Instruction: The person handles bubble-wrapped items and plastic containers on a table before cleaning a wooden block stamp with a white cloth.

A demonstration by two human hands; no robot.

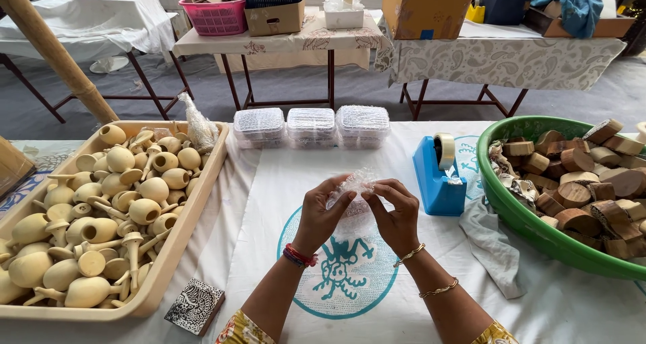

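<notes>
Head view: I see both hands meeting mid-table over the white cloth (282,182) with its teal print. Bubble wrap bundle (354,186) sits between them, long axis roughly vertical in frame, top end pointing away from the body. Left hand (321,213) curls closed round its left side, thumb on front. Right hand (397,213) pinches the upper right edge, fingers bent, narrow. Contents of the wrap I can't tell. Blue tape dispenser (437,176) just right of the hands; tray of pale wooden pieces (195,203) left, green basin (531,223) right.
</notes>
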